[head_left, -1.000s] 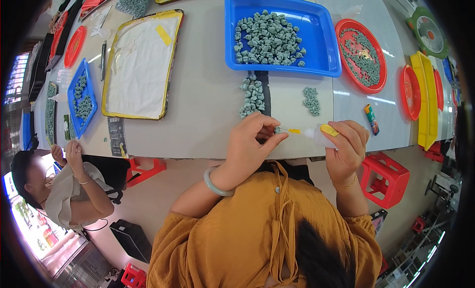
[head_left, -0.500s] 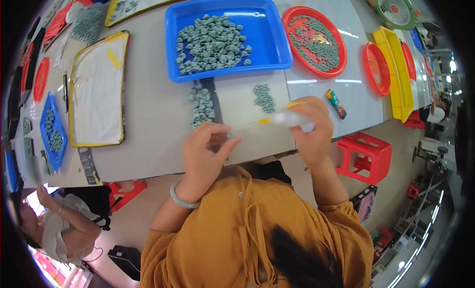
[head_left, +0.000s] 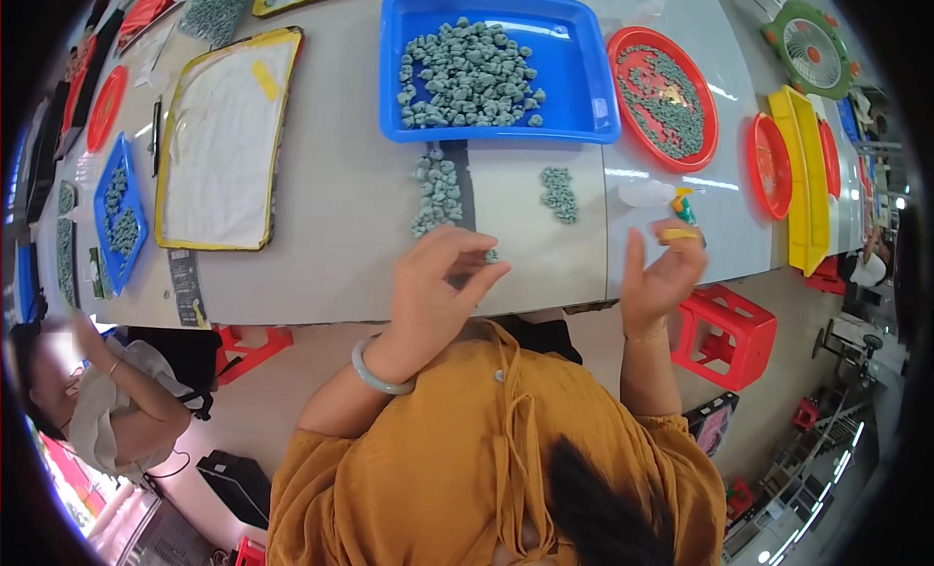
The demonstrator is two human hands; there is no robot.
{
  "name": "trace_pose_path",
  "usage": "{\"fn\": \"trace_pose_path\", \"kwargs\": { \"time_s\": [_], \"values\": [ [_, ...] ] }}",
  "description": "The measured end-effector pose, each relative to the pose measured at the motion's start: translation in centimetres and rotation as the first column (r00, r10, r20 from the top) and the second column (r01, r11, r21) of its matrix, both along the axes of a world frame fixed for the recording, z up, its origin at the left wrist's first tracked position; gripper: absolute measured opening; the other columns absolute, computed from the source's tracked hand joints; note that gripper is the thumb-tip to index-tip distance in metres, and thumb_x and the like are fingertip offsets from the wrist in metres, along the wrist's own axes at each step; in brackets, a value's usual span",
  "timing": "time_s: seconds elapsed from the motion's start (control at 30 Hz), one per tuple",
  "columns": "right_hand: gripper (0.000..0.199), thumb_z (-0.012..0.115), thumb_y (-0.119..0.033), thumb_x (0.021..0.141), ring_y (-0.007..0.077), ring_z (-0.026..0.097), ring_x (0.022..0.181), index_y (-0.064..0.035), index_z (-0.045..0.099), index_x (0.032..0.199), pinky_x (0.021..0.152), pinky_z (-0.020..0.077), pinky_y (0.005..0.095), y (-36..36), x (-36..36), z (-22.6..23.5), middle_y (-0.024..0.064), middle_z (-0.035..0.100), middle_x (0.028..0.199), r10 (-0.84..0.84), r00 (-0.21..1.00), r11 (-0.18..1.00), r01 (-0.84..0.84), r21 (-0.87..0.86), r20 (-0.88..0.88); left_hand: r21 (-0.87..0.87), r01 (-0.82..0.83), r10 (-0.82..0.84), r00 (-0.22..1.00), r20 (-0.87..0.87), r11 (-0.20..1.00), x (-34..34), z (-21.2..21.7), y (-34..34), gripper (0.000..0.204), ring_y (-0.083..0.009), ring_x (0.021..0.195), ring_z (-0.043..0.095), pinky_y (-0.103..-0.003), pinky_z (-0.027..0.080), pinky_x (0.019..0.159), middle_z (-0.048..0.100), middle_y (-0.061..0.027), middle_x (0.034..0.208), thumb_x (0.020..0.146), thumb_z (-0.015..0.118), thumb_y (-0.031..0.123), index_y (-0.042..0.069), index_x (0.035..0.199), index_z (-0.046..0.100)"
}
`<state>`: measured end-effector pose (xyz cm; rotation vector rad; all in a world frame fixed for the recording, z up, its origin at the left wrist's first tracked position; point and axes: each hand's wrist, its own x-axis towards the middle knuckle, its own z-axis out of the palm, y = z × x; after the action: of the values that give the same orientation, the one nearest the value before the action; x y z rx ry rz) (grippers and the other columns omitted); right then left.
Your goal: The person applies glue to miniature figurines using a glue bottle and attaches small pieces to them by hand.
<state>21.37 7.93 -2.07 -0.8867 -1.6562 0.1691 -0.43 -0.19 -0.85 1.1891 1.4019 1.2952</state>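
Observation:
Between thumb and forefinger, my left hand [head_left: 446, 279] pinches a small grey-green piece [head_left: 491, 256] above the table's near edge. My right hand [head_left: 664, 279] is raised to the right with fingers apart and nothing in them; a yellow band [head_left: 679, 235] wraps one finger. Just beyond it a translucent white squeeze bottle [head_left: 645, 193] with a yellow tip lies on its side. A green tube-like item [head_left: 684, 212] beside the bottle is partly hidden. Grey-green lumpy pieces [head_left: 438, 191] lie beyond my left hand, and a smaller patch of pieces [head_left: 559, 196] lies farther right.
A blue tray [head_left: 574, 128] heaped with pieces stands at the back, beside a round red tray [head_left: 713, 128] of smaller bits. A yellow-rimmed white board [head_left: 219, 147] lies left. A red stool [head_left: 725, 337] stands right; another person [head_left: 146, 391] sits at the lower left.
My right hand has let go of the squeeze bottle, which now lies on the table, and has drawn back open. My left hand still pinches its piece. The whole view has shifted slightly.

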Motion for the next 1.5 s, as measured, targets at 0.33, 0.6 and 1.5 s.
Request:
{"fn": "trace_pose_path", "kwargs": {
  "time_s": [0.33,0.6,1.5],
  "values": [
    [0.019,0.070,-0.003,0.067,0.0188,0.052,0.074,-0.0085,0.057,0.080,0.066,0.0362,0.0311,0.1,-4.7,1.0,-0.0005,0.061,0.075,0.128,0.831,0.974,-0.003,-0.227,0.541,0.003,0.002,-0.002,1.000,0.013,1.000,0.0,0.0,-0.2,0.020,-0.0130,0.074,0.060,-0.023,0.053,0.066,0.053,-0.0062,0.087,0.073,0.067,-0.005,-0.004,0.092,0.060],
    [0.020,0.069,-0.003,0.067,0.0199,0.052,0.076,-0.0074,0.056,0.081,0.068,0.0381,0.0321,-0.8,-5.2,1.6,0.0008,0.060,0.078,0.303,0.818,0.921,-0.120,-0.370,0.489,0.020,-0.022,0.022,1.000,0.005,1.000,-0.1,-0.2,-0.2,0.020,-0.0157,0.070,0.061,-0.024,0.054,0.063,0.054,-0.0074,0.080,0.072,0.069,-0.001,-0.002,0.090,0.059],
    [0.031,0.060,0.010,0.076,0.0126,0.053,0.080,-0.0035,0.041,0.096,0.079,0.0411,0.0261,-2.3,-6.7,2.4,0.0063,0.056,0.084,0.575,0.763,0.376,-0.568,-0.732,-0.296,0.128,-0.029,0.058,0.972,-0.227,0.991,0.0,-0.1,-0.3,0.022,-0.0142,0.068,0.060,-0.024,0.052,0.059,0.056,-0.0066,0.079,0.067,0.069,-0.006,0.000,0.087,0.063]
  ]
}}
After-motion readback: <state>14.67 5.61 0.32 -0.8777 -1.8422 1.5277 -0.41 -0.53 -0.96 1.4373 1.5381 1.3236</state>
